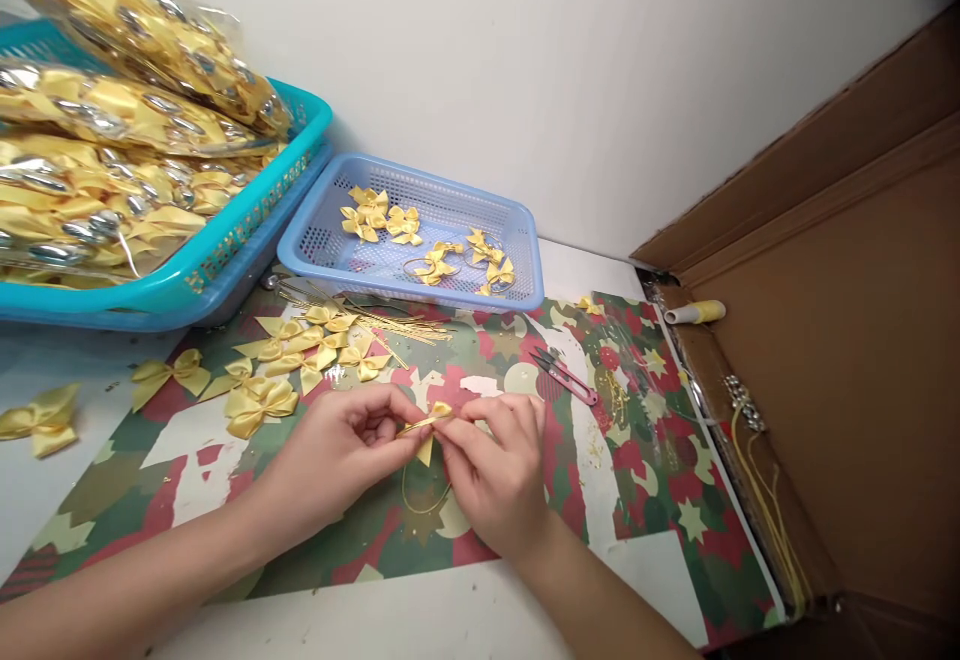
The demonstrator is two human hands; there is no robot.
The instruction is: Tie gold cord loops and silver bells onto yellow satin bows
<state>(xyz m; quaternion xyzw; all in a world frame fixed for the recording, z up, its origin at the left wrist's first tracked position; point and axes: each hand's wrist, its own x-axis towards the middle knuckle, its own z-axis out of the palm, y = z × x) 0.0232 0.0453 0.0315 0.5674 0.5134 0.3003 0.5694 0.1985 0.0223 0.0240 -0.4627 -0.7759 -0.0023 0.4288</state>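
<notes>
Between my two hands is a small yellow ribbon bow (424, 452) with a thin gold cord (425, 512) looping down below it. The fingertips of my left hand (352, 445) pinch the bow and cord from the left. From the right, my right hand (499, 460) grips the same bow, its fingers curled and partly hiding it. Several loose yellow bows (262, 405) lie left of and beyond my left hand. A bundle of thin gold cords (405, 325) rests just past them. Pink-handled thread snips (566, 377) lie beyond my right hand.
A blue basket (409, 285) at the back holds several bows, some on cords. To its left, a teal basket (315, 125) is heaped with bagged bows (112, 140). Patterned paper (360, 550) covers the table. On the right, a cardboard wall (840, 360) stands near a spool (696, 312).
</notes>
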